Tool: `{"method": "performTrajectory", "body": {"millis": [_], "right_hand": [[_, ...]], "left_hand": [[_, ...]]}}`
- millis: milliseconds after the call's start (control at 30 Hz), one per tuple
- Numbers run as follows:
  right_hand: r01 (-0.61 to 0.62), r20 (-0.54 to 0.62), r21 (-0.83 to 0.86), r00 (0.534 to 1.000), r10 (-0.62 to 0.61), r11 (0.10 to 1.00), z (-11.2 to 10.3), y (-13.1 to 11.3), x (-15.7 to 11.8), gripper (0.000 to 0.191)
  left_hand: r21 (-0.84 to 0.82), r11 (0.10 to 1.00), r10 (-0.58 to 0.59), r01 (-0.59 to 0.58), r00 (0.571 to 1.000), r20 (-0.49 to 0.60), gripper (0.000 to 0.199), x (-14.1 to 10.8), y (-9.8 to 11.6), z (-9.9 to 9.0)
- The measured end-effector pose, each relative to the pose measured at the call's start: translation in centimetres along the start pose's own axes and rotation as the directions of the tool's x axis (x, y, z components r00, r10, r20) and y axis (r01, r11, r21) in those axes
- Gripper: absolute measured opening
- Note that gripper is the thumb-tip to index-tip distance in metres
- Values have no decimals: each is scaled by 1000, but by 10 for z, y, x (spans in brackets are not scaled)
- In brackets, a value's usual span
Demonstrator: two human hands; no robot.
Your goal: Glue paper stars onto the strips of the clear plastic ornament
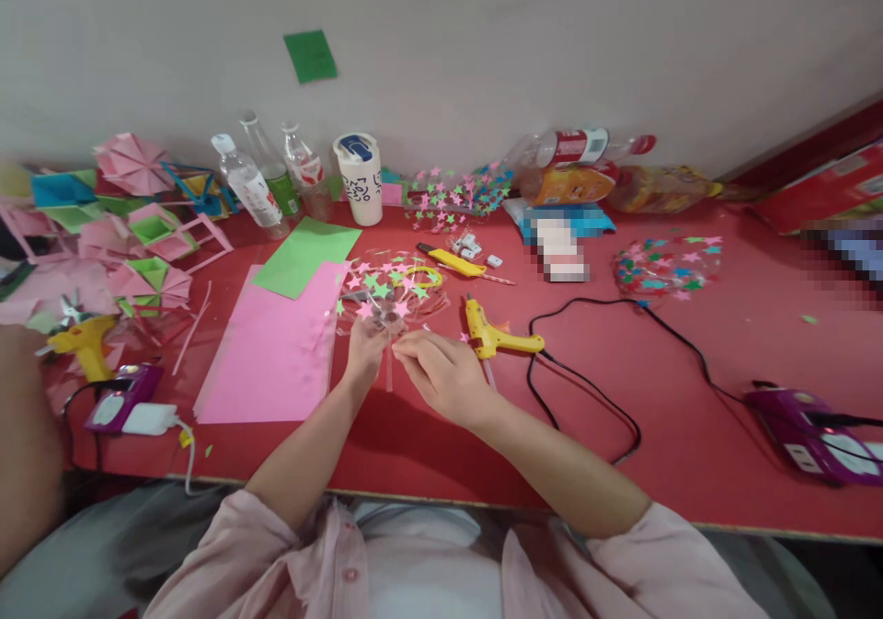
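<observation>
At the centre of the frame, a clear plastic piece covered with pink and green stars (376, 290) is held by its lower end in the closed fingers of the left hand (365, 348). The fingertips of the right hand (445, 371) are drawn together just beside that end; whether anything is pinched between them cannot be told.

Just right of the right hand, a yellow glue gun (500, 338) is laid on the red table (428, 458). Above the hands, a yellow cutter (456, 261) is seen near some small white pieces (470, 246). Left of centre, pink sheets (266, 352) are partly overlapped by a green sheet (307, 256). At upper centre, a white cup (360, 182) is stood upright beside clear bottles (255, 191).
</observation>
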State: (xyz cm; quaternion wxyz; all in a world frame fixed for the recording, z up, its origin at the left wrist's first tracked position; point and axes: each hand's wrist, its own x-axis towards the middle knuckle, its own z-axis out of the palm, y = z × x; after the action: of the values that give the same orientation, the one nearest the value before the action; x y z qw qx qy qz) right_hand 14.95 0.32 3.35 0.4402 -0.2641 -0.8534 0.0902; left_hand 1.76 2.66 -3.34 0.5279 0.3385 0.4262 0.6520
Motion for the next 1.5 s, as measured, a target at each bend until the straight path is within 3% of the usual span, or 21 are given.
{"method": "performTrajectory", "body": {"millis": [500, 700, 867, 1000, 1133, 1267, 1500], "right_hand": [[-48, -11, 16, 999, 48, 999, -7, -2, 3, 30], [1, -132, -21, 991, -4, 1000, -29, -8, 8, 27], [-144, 27, -124, 989, 149, 982, -24, -5, 8, 12], [-165, 67, -195, 981, 181, 967, -12, -4, 4, 9], [-38, 178, -231, 981, 80, 972, -10, -8, 3, 14], [124, 351, -272, 936, -21, 954, -6, -10, 4, 18], [130, 266, -305, 963, -47, 943, -5, -7, 2, 18]], "left_hand": [[-61, 998, 22, -21, 1000, 6, 26, -1, 6, 0], [-27, 999, 46, -46, 999, -5, 25, 1, 7, 0], [-44, 997, 65, -66, 998, -17, 28, 4, 3, -2], [-46, 997, 66, -66, 998, -15, 26, 4, 3, -3], [-38, 998, 56, -58, 997, -44, 28, 3, 6, -1], [-54, 997, 52, -57, 994, -93, 34, 4, 6, -1], [-82, 996, 38, -46, 994, -101, 41, 5, 3, -2]]}}
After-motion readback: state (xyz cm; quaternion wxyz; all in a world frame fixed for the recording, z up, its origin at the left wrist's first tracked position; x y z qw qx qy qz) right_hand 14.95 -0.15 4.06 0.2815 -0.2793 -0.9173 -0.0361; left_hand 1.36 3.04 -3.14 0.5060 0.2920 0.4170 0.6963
